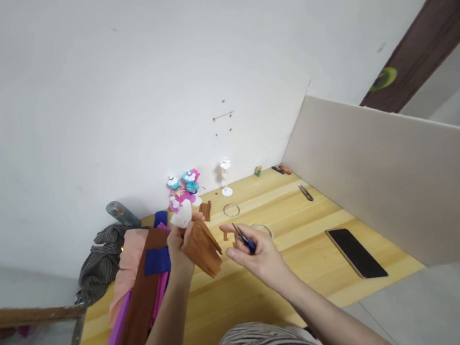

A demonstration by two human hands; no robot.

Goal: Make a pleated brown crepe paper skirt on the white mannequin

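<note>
My left hand is raised above the wooden table and closed on a small white doll figure together with a piece of brown felt that hangs from the fingers. My right hand is just to its right, closed around small scissors with blue handles, blades pointing up toward the felt. The two hands are a short gap apart.
Strips of brown, pink, purple and blue felt lie at the left. Small dressed figures and a white stand are by the wall. Two rings, snips, a black phone, a striped cloth are also there.
</note>
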